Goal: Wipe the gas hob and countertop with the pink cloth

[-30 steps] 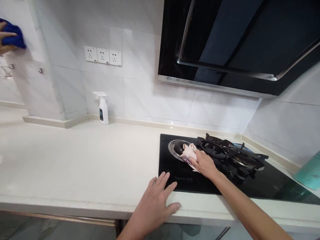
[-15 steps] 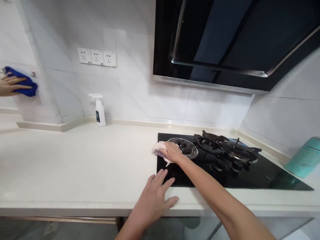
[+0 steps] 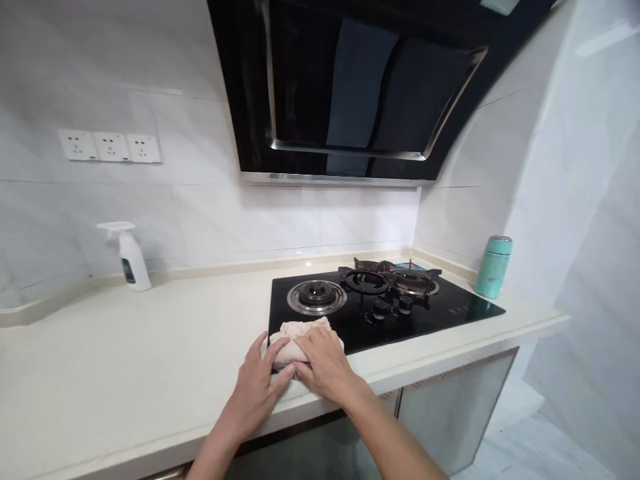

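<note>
A folded pale pink cloth (image 3: 295, 352) lies bunched on the front left corner of the black glass gas cooktop (image 3: 357, 337). My right hand (image 3: 327, 363) presses on its right side, fingers curled over the top. From the left, my left hand (image 3: 256, 381) grips the cloth's near edge between fingers and thumb. The two thumbs almost meet at the front of the cloth. Just behind it is the left burner (image 3: 317, 297), which has a metal ring and no pan support on it. Whatever is under the cloth is hidden.
Dark pan supports (image 3: 367, 280) sit at the back of the cooktop, behind two knobs (image 3: 393, 308). A white spray bottle (image 3: 133, 261) stands at the left by the wall, a turquoise flask (image 3: 494, 268) at the right. The black range hood (image 3: 300, 87) slants overhead.
My right hand has brought the cloth from beside the left burner to the front corner, and my left hand has joined it. The view has swung right; another person's hand with a blue cloth is out of sight.
</note>
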A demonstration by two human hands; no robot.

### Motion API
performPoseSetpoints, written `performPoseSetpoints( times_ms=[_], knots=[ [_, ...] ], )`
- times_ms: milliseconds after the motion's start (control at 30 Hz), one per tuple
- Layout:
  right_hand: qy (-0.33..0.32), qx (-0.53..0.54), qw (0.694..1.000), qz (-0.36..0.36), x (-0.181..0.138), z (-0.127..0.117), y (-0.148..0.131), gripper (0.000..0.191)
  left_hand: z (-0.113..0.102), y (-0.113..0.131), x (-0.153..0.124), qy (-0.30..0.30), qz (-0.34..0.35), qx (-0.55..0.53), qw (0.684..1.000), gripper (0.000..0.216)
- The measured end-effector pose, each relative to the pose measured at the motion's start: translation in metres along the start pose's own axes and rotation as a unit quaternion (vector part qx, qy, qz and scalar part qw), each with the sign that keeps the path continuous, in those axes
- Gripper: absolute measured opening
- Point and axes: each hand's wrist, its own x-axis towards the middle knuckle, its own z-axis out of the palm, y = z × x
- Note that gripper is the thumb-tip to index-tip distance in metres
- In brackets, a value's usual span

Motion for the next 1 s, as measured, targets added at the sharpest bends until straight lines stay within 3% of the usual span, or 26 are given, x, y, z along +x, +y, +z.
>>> performPoseSetpoints(
  times_ms=[133, 300, 367, 500, 667, 833, 1000],
  knots=[
    [0.043, 0.040, 0.998, 0.004, -0.010, -0.001, 0.003, 0.041, -0.007, 0.006, 0.006, -0.042, 0.036, -0.018, 0.998, 0.052],
    [0.036, 0.020, 0.999, 0.022, -0.017, -0.004, 0.001, 0.037, -0.010, 0.015, 0.007, -0.018, -0.053, -0.011, 0.998, 0.088],
    [0.034, 0.038, 0.999, -0.003, -0.022, -0.011, 0.006, 0.032, -0.010, 0.015, 0.006, -0.028, -0.042, 0.008, 0.999, 0.084],
    [0.052, 0.061, 0.996, 0.047, -0.011, -0.037, 0.039, 0.024, -0.009, 0.012, 0.003, -0.072, -0.017, 0.074, 0.995, 0.070],
    [0.088, -0.012, 0.978, 0.188, 0.045, -0.062, 0.099, 0.037, -0.008, 0.014, -0.001, -0.086, -0.023, 0.083, 0.993, 0.065],
    [0.006, -0.068, 0.953, 0.295, 0.071, -0.037, 0.127, 0.035, -0.005, 0.015, -0.002, -0.063, -0.011, 0.087, 0.994, 0.056],
    [-0.038, -0.108, 0.955, 0.275, 0.051, -0.023, 0.112, 0.046, -0.005, 0.015, -0.002, -0.062, -0.015, 0.084, 0.994, 0.055]
  ],
)
